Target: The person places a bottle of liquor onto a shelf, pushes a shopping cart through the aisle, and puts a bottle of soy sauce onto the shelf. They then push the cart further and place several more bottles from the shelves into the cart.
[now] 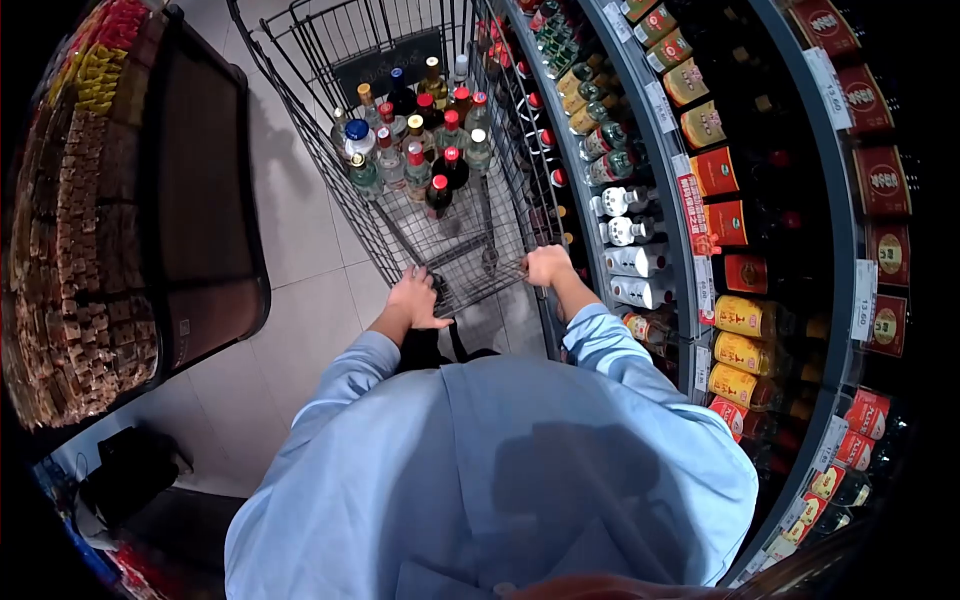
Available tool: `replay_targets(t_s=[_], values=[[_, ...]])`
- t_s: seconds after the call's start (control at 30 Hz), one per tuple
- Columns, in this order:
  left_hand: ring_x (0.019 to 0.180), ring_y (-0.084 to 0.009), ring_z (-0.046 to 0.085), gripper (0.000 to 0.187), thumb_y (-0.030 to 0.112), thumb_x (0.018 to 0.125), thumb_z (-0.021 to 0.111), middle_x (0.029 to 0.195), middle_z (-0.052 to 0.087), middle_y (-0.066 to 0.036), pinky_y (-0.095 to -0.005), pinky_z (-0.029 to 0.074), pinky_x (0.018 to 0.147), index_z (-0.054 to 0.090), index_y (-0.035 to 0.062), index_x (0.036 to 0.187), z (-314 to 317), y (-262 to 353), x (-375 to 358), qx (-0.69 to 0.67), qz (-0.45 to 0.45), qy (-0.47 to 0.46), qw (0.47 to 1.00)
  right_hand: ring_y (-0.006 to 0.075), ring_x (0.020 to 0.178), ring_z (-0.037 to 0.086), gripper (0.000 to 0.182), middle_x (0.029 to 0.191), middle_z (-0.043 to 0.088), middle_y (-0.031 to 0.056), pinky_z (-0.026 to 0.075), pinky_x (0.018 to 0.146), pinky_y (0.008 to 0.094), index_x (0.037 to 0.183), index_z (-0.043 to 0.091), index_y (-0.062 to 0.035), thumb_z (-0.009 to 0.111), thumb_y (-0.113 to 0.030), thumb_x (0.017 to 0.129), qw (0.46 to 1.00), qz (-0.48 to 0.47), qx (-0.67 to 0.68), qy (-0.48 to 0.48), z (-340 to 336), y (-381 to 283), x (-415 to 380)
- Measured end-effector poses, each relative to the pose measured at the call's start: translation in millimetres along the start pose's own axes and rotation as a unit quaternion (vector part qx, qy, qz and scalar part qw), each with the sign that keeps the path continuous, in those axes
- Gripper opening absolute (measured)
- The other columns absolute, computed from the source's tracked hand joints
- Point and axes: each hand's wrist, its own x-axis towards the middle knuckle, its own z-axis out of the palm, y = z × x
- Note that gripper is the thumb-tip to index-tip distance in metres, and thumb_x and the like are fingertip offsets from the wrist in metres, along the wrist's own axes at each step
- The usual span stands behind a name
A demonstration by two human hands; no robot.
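A wire shopping cart [462,262] stands in front of me, with several glass bottles [415,155] upright toward its far half. Their caps are red, blue, gold and white. My left hand [414,298] rests on the near left corner of the cart, fingers spread and thumb held apart. At the near right corner, my right hand [547,266] is closed around the cart's rim. The underside of its fingers is hidden.
Shelves of bottles and boxes [715,170] with price tags run close along the right. A dark display stand [205,200] with packaged goods [85,270] stands on the left. Pale floor tiles [300,325] lie between. A black bag-like thing [130,475] sits at lower left.
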Motion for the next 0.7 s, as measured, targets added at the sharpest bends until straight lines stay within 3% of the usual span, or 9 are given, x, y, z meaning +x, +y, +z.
replay_targets(t_s=[0.03,0.3,0.6,0.67,0.7], values=[[0.127,-0.0298,0.034,0.091,0.078,0.071,0.032,0.124,0.051,-0.015,-0.0465,0.017,0.107,0.063,0.0023,0.109,-2,-11,7,-0.001,0.001,0.001,1.0,0.0272,0.088,0.064,0.032,0.092,0.067,0.0111,0.05,0.077,0.0389,0.095,0.069,-0.0215,0.057,-0.043,0.075,1.0,0.005,-0.021,0.006,-2,4,15],[0.127,-0.0285,0.035,0.089,0.078,0.07,0.033,0.126,0.05,-0.014,-0.0459,0.019,0.107,0.063,0.0033,0.109,-49,-92,47,0.008,0.006,0.011,1.0,0.0268,0.089,0.063,0.029,0.092,0.067,0.011,0.05,0.08,0.0375,0.095,0.07,-0.0233,0.058,-0.037,0.072,1.0,0.015,-0.009,0.014,-74,20,81],[0.127,-0.0284,0.034,0.087,0.077,0.073,0.033,0.128,0.048,-0.013,-0.046,0.02,0.107,0.063,0.0034,0.108,-106,-160,82,0.021,0.003,-0.023,1.0,0.0262,0.088,0.064,0.031,0.091,0.067,0.0094,0.05,0.078,0.037,0.095,0.069,-0.0222,0.057,-0.043,0.075,0.999,-0.009,-0.005,0.036,-145,41,137],[0.13,-0.0279,0.03,0.091,0.078,0.071,0.032,0.134,0.043,-0.013,-0.0463,0.019,0.107,0.058,0.0035,0.116,-114,-176,85,0.016,0.014,0.006,1.0,0.0259,0.089,0.063,0.031,0.092,0.067,0.0096,0.05,0.078,0.0367,0.096,0.069,-0.0226,0.057,-0.043,0.076,1.0,-0.001,-0.01,0.006,-163,41,147],[0.132,-0.0277,0.026,0.092,0.076,0.073,0.036,0.14,0.035,-0.013,-0.0457,0.02,0.107,0.044,0.0034,0.13,-124,-183,85,-0.009,0.003,-0.004,1.0,0.0258,0.09,0.063,0.031,0.095,0.067,0.0094,0.05,0.078,0.0378,0.096,0.069,-0.0226,0.057,-0.043,0.075,1.0,-0.004,-0.019,0.001,-164,44,157]])
